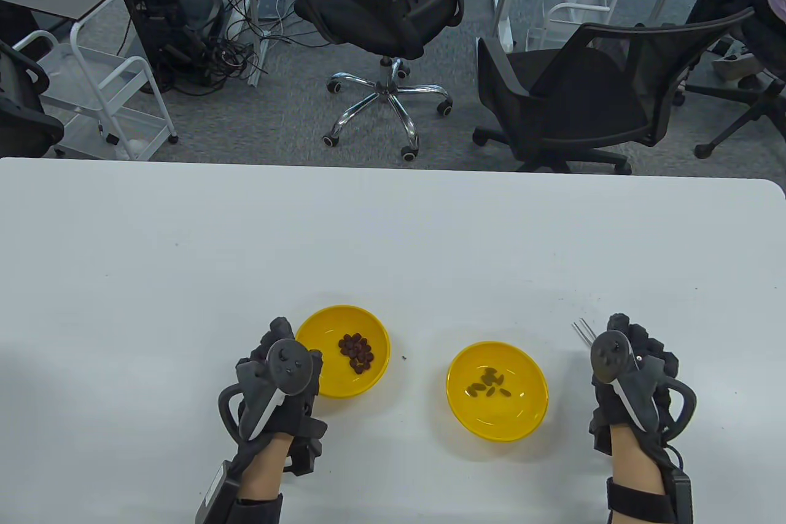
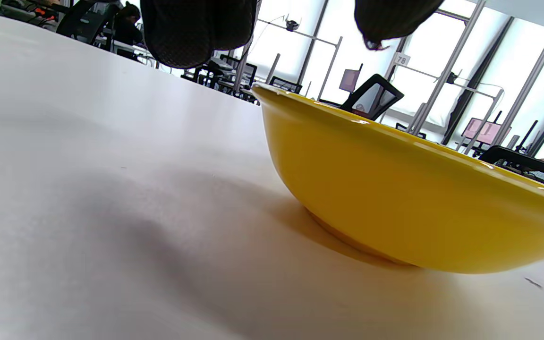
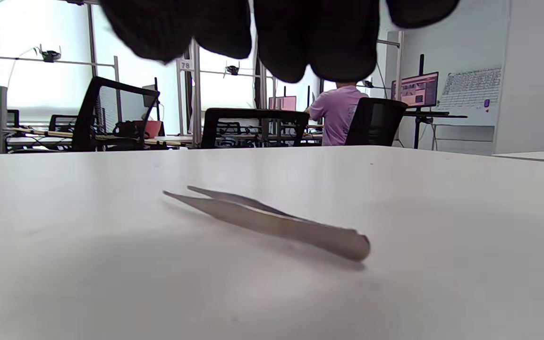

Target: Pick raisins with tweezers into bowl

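Two yellow bowls stand on the white table. The left bowl (image 1: 322, 340) holds a heap of dark raisins (image 1: 357, 353); the right bowl (image 1: 528, 395) holds a few raisins (image 1: 489, 384). My left hand (image 1: 279, 383) rests beside the left bowl's near-left rim, whose wall fills the left wrist view (image 2: 395, 198). My right hand (image 1: 626, 376) hovers over metal tweezers (image 1: 582, 328), which lie flat on the table (image 3: 272, 219); only their tips show in the table view. The gloved fingers (image 3: 319, 38) hang above the tweezers without touching them.
The table's far edge (image 1: 393, 164) runs across the middle of the table view. Two black office chairs (image 1: 577, 94) and a white cart (image 1: 104, 94) stand behind it. A tiny dark speck (image 1: 403, 357) lies between the bowls.
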A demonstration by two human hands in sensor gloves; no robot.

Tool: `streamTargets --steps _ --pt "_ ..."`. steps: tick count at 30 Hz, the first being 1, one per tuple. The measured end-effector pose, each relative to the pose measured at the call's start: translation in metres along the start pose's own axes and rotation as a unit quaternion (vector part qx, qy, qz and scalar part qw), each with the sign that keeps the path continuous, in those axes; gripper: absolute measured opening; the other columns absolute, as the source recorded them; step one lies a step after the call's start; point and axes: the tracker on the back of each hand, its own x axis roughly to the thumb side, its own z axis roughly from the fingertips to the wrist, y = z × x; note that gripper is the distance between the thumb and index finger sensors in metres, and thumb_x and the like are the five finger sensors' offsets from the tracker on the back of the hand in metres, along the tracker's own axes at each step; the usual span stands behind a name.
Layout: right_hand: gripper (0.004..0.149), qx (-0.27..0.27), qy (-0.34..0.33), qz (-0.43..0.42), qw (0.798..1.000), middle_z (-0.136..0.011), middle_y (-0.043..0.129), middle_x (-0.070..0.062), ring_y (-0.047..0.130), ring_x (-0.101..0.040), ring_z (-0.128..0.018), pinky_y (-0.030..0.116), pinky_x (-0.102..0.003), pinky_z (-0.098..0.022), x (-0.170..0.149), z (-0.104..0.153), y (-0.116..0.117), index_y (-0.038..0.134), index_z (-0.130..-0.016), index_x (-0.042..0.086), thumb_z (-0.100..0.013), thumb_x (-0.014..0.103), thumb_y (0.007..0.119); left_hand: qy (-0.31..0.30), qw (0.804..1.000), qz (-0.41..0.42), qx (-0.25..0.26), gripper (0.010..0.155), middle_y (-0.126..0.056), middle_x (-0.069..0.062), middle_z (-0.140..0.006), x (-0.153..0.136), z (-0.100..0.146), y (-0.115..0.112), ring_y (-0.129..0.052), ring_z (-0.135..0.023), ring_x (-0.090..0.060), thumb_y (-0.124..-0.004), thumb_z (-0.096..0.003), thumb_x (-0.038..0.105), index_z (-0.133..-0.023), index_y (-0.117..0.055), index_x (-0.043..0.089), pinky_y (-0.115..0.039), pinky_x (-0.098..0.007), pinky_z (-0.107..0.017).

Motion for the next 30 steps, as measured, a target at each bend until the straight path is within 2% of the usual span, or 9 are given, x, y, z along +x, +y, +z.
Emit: streamTargets --steps 6,10,13,16,21,30 --pt "0.072 -0.021 -0.089 -0.035 0.995 -0.109 0.061 -0.017 0.063 -0.048 -0.102 0.043 -0.070 -0.069 0.027 0.019 -0.018 0.055 -0.109 0.021 -0.044 0.049 0.069 -0.077 0.994 -0.067 0.022 0.083 -0.034 -0.034 -0.118 0.021 0.012 0.000 -0.044 -0.108 -0.059 -0.050 -0.0558 0.059 -0.113 -0.018 0.008 -0.032 -0.079 -0.068" --pt "0.083 0.009 -0.142 -0.055 0.988 -0.115 0.048 -0.019 0.048 -0.053 -0.108 0.034 -0.075 -0.069 0.044 0.033 -0.023 0.041 -0.113 0.023 -0.042 0.059 0.065 -0.128 0.986 -0.102 0.038 0.086 -0.023 -0.035 -0.120 0.034 0.021 -0.001 -0.030 -0.110 -0.061 -0.045 -0.0544 0.065 -0.114 -0.012 0.012 -0.025 -0.081 -0.067" --pt "0.090 0.032 -0.187 -0.053 0.980 -0.118 0.036 -0.019 0.033 -0.057 -0.110 0.026 -0.078 -0.068 0.058 0.044 -0.023 0.030 -0.113 0.024 -0.040 0.064 0.062 -0.163 0.977 -0.134 0.023 0.088 -0.017 -0.035 -0.120 0.044 0.028 -0.005 -0.022 -0.110 -0.063 -0.042 -0.0533 0.069 -0.113 -0.007 0.015 -0.020 -0.083 -0.066" --pt "0.092 0.027 -0.226 -0.023 0.974 -0.119 0.031 -0.019 0.025 -0.057 -0.111 0.021 -0.079 -0.068 0.070 0.052 -0.020 0.025 -0.113 0.025 -0.039 0.067 0.061 -0.186 0.969 -0.159 -0.021 0.090 -0.009 -0.036 -0.119 0.051 0.032 -0.012 -0.013 -0.108 -0.065 -0.039 -0.0526 0.071 -0.112 -0.001 0.016 -0.018 -0.083 -0.066" --pt "0.094 0.015 -0.261 0.004 0.965 -0.119 0.029 -0.018 0.023 -0.057 -0.112 0.019 -0.079 -0.067 0.081 0.062 -0.017 0.023 -0.113 0.025 -0.039 0.067 0.061 -0.209 0.959 -0.176 -0.071 0.092 -0.001 -0.036 -0.117 0.060 0.034 -0.023 -0.003 -0.106 -0.065 -0.038 -0.0521 0.072 -0.109 0.006 0.015 -0.013 -0.084 -0.064" --pt "0.093 0.015 -0.274 0.022 0.961 -0.119 0.029 -0.018 0.023 -0.056 -0.111 0.018 -0.079 -0.067 0.087 0.067 -0.016 0.023 -0.113 0.025 -0.039 0.067 0.061 -0.224 0.955 -0.181 -0.075 0.093 -0.001 -0.036 -0.116 0.065 0.037 -0.027 -0.002 -0.106 -0.065 -0.038 -0.0519 0.072 -0.109 0.007 0.014 -0.012 -0.083 -0.064"
